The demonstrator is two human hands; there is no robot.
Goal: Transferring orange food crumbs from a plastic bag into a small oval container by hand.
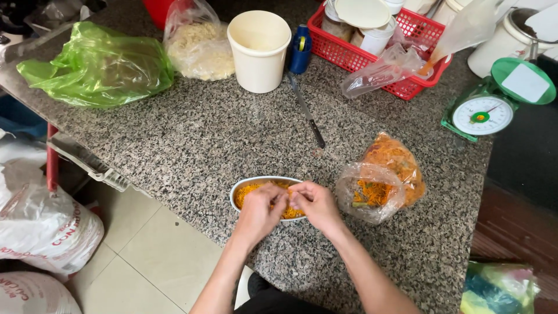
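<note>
Both hands, left hand (260, 208) and right hand (314, 202), are pinched on orange shreds (256, 191) over the bowl (239, 189), lower centre; portioning seems underway, careful release needed.

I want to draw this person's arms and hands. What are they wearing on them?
Nothing at all. The left hand and right hand are bare: no gloves, rings, watch or bracelet show. Both forearms are bare too, with no sleeves in view. Draw two long, slim arms with plain hands.
</note>
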